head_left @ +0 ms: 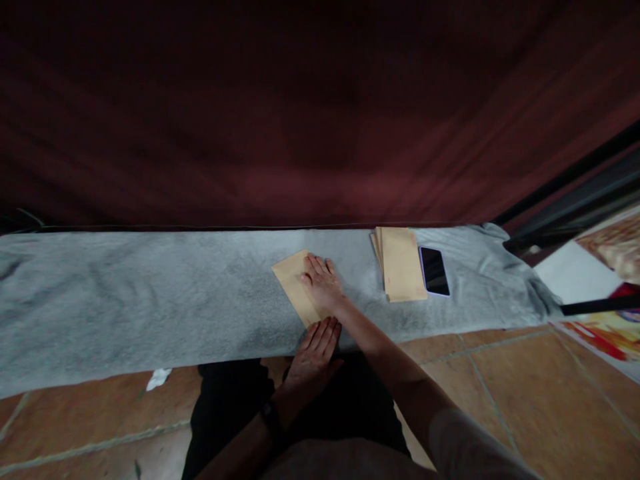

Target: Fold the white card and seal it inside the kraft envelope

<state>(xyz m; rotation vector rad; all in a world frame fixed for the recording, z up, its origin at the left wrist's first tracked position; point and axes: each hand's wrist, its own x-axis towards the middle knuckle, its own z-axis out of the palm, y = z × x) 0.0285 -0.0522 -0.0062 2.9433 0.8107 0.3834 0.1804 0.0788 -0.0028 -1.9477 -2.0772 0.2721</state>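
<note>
A tan paper envelope [290, 277] lies at a slant on the grey cloth in front of me. My right hand [323, 283] rests flat over its upper right part, fingers stretched out and pointing away from me. At the envelope's near end lies my left hand [313, 357], palm down with the fingers extended over the bottom edge. Both hands cover part of the paper, so its right side and near corner are hidden. To the right sits a stack of similar tan envelopes [403, 263], slightly fanned at its left side.
A phone [435, 271] with a dark screen lies right beside the stack. Grey cloth [150, 300] covers the long narrow surface, with a dark red curtain [320, 133] behind. A white scrap [159, 379] lies on the tiled floor [565, 387]. Printed sheets [610, 333] stand at far right.
</note>
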